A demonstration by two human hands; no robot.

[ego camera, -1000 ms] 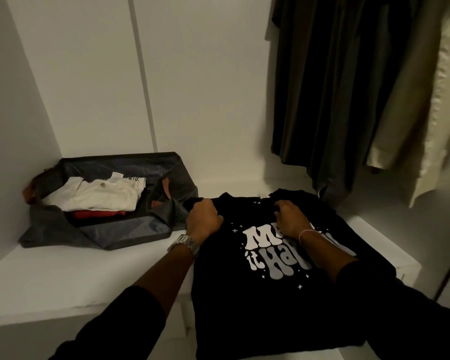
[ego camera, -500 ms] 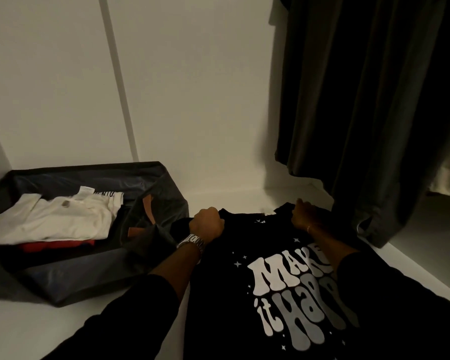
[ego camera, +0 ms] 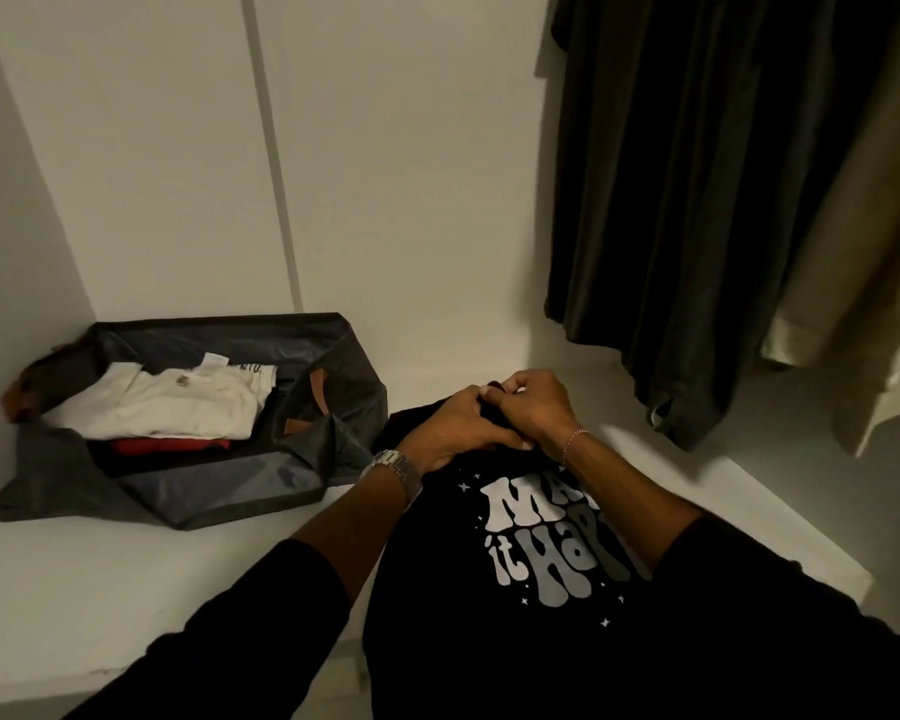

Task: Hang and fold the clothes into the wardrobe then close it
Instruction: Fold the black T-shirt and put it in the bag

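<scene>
Black printed T-shirt (ego camera: 557,553) lay at lower centre, both hands' fingers (ego camera: 510,402) pinching its collar together; keeping shoulders aligned would likely fold it square.

This was a home wardrobe interior: white panelled walls (ego camera: 385,174), dark hanging garments (ego camera: 687,200), a white shelf (ego camera: 100,579) holding folded clothes (ego camera: 172,402)

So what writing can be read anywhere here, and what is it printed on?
"MA..." over "it HAP...": white and grey print on the black T-shirt; the right forearm hides the rest of both lines.
Dark print on the folded white garment in the grey bag: too blurred to read.
Small white tag on that garment: too small to read.
</scene>
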